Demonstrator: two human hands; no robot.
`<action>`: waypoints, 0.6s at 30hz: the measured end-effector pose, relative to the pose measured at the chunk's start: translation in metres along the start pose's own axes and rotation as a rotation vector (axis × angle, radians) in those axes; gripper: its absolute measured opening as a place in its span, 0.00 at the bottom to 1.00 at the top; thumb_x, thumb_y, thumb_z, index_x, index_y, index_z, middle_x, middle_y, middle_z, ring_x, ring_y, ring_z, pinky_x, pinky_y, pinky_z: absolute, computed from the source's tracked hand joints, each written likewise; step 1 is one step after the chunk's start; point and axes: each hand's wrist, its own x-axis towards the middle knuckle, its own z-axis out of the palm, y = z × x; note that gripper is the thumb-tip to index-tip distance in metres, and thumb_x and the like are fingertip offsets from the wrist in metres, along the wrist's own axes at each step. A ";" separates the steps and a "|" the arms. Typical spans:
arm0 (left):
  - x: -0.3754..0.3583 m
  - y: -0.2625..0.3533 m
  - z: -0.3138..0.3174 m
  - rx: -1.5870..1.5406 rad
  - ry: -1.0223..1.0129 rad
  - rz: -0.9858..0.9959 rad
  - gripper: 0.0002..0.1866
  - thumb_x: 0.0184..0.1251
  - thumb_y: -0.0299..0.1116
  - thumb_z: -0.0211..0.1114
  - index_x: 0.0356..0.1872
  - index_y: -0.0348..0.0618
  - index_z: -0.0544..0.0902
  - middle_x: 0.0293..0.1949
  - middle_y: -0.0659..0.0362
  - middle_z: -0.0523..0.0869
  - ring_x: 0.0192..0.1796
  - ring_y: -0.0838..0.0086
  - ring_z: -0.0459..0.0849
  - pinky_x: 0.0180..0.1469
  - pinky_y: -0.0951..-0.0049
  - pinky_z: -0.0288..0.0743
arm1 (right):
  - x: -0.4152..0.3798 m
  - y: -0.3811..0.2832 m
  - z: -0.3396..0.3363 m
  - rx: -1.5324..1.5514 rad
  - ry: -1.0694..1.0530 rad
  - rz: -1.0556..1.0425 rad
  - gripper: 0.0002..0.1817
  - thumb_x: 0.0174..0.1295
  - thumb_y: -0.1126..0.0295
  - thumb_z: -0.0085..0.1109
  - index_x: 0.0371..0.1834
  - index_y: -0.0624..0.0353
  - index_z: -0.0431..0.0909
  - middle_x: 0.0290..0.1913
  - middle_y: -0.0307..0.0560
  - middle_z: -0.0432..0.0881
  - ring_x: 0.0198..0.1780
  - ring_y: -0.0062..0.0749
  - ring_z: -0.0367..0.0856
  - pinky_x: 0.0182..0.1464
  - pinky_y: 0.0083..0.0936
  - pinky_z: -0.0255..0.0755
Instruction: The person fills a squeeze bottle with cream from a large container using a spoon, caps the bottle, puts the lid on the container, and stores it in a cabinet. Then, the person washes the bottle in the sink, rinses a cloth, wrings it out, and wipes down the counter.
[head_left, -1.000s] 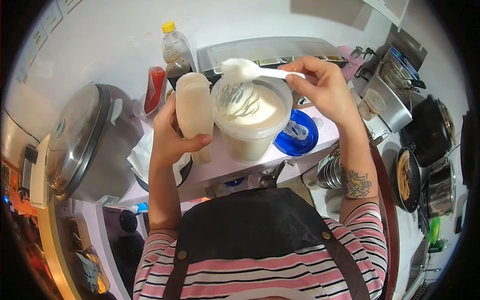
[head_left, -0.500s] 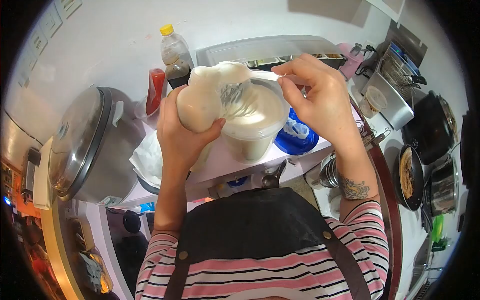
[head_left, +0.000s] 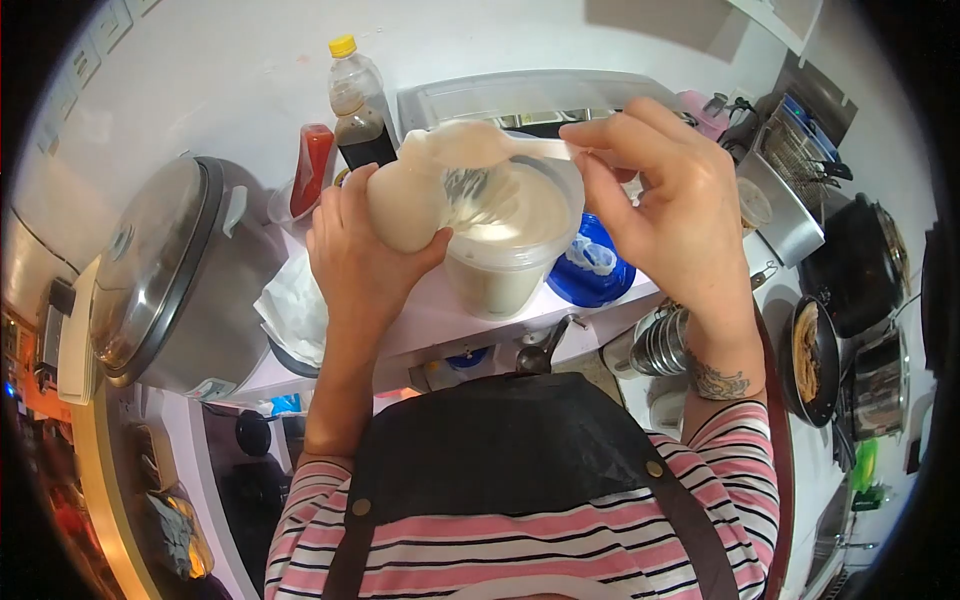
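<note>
Left hand [head_left: 365,245] was wrapped around the narrow container [head_left: 408,208], thumb on the near side, fingers on the far side; pale, creamy contents in it. Right hand [head_left: 670,195] had the white spoon [head_left: 540,148] pinched by the handle between thumb and fingertips, hand partly curled. Spoon bowl, coated in white cream, sat at the container's top end; contact with the rim couldn't be told. So the container was in the left hand, the spoon bridged toward it from the right, both above the counter [head_left: 425,338]. Big clear tub [head_left: 500,285] stood upright between the hands, just beyond them, with a lot of white cream [head_left: 525,210] inside. Blue lid [head_left: 610,287] lay right of the tub, white smears on it. Behind the left hand: yellow-capped bottle [head_left: 362,118], part full of dark liquid, and a red bottle [head_left: 313,170] standing in a clear holder [head_left: 284,205]. Long bin with a translucent cover [head_left: 520,95] ran along the back by the white wall [head_left: 480,35]. Large metal-lidded cooker [head_left: 160,270] was at far left, white paper [head_left: 295,312] between it and the left forearm. Far right: frying pan [head_left: 822,385] with brown food in it, dark pot [head_left: 850,265] beyond, wire basket [head_left: 795,145] farther back.
</note>
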 end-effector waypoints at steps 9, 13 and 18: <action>0.001 0.001 -0.003 -0.375 -0.111 -0.171 0.37 0.32 0.39 0.75 0.49 0.38 0.70 0.40 0.51 0.77 0.43 0.59 0.78 0.45 0.62 0.71 | -0.015 0.011 0.054 0.170 0.262 0.075 0.10 0.44 0.78 0.60 0.32 0.55 0.79 0.26 0.40 0.71 0.23 0.33 0.74 0.26 0.27 0.68; 0.003 0.002 -0.004 -0.589 -0.200 -0.301 0.38 0.34 0.39 0.75 0.50 0.35 0.69 0.42 0.51 0.77 0.43 0.64 0.79 0.45 0.66 0.73 | -0.030 0.010 0.071 0.100 0.277 -0.001 0.15 0.39 0.78 0.61 0.35 0.54 0.80 0.26 0.39 0.69 0.26 0.31 0.71 0.29 0.25 0.65; 0.005 -0.003 -0.004 -0.751 -0.249 -0.371 0.37 0.36 0.37 0.75 0.51 0.34 0.68 0.42 0.52 0.77 0.43 0.67 0.78 0.45 0.69 0.73 | -0.038 0.025 0.065 0.068 0.247 0.010 0.14 0.40 0.78 0.61 0.34 0.54 0.80 0.26 0.40 0.69 0.26 0.33 0.71 0.29 0.27 0.66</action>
